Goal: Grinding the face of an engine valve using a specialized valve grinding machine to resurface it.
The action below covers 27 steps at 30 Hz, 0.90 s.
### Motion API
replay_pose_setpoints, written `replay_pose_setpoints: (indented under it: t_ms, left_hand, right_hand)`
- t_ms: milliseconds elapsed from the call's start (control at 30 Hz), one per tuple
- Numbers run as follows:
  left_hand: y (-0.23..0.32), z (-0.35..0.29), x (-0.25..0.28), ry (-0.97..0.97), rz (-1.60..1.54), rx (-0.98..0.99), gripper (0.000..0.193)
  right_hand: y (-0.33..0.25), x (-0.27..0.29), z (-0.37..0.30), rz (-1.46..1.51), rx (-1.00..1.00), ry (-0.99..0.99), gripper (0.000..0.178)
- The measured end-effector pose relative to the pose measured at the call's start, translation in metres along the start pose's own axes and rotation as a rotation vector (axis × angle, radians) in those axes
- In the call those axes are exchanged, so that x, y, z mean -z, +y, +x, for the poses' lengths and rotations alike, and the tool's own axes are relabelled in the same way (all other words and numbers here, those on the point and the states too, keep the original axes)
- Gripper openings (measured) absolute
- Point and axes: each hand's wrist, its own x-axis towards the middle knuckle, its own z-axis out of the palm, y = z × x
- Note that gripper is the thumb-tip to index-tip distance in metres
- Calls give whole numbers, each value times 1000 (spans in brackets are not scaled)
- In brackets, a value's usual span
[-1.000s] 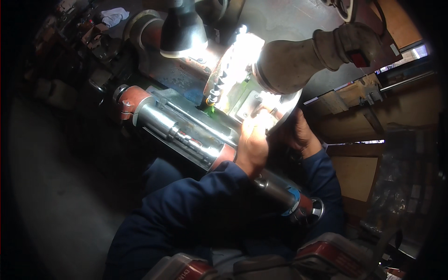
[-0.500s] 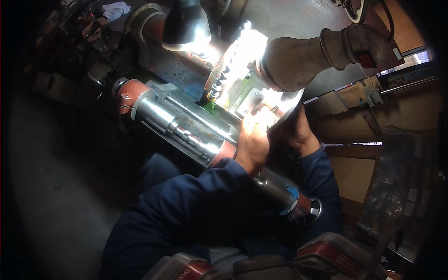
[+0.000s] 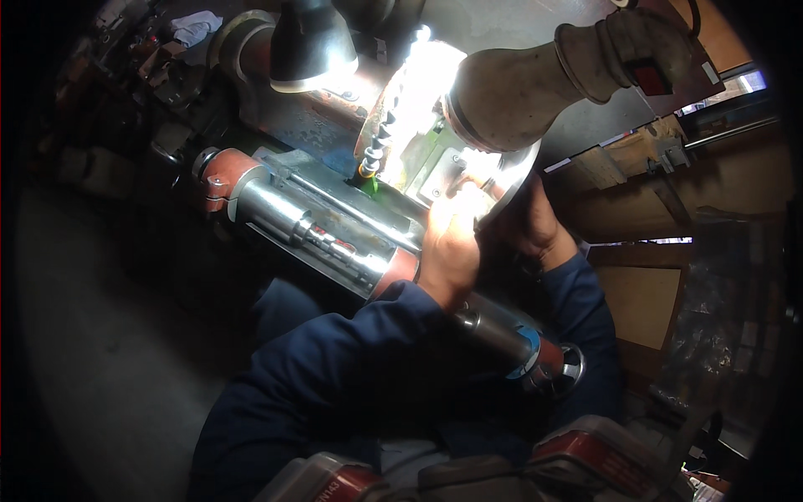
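The left hand (image 3: 452,255) and right hand (image 3: 535,226) are flanking the round silver metal disc (image 3: 517,177), perhaps for steadying; one cannot tell their grip.

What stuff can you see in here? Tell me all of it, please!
Black lamp: one, black, top
Bell-shaped lamp: one, brownish grey, upper right
Cloth: one, white, upper left
Jointed hose: one, grey, near centre
Metal cylinder: one, silver, left of centre
Collars: at least two, reddish, along the cylinder
Small wheel: one, silver, lower right
Cases: two, red and clear, bottom
Sleeves: two, navy, lower middle
Left hand: one, bare, centre
Right hand: one, bare, partly hidden, right of centre

Other things are too dark or glaring to tell.
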Motion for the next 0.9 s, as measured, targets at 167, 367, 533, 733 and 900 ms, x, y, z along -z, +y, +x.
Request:
replay_pose_setpoints:
  t_ms: [167, 367, 533, 733, 900]
  left_hand:
    - [-7, -2, 0, -17, 16, 28, 33]
    - [-33, -2, 1, -92, 258, 6, 24]
    - [-37, -3, 3, -116, -135, 95, 17]
    - [-27, 0, 6, -135, 10, 175, 16]
    - [-26, 1, 7, -71, -560, 590, 18]
  right_hand:
    - [-3, 5, 0, -1020, 373, 218, 98]
    - [-2, 8, -8, -1908, 1181, 341, 108]
    - [4, -3, -2, -313, 206, 56, 101]
    - [5, 9, -3, -1374, 950, 255, 86]
    - [-4, 4, -3, -1129, 793, 231, 60]
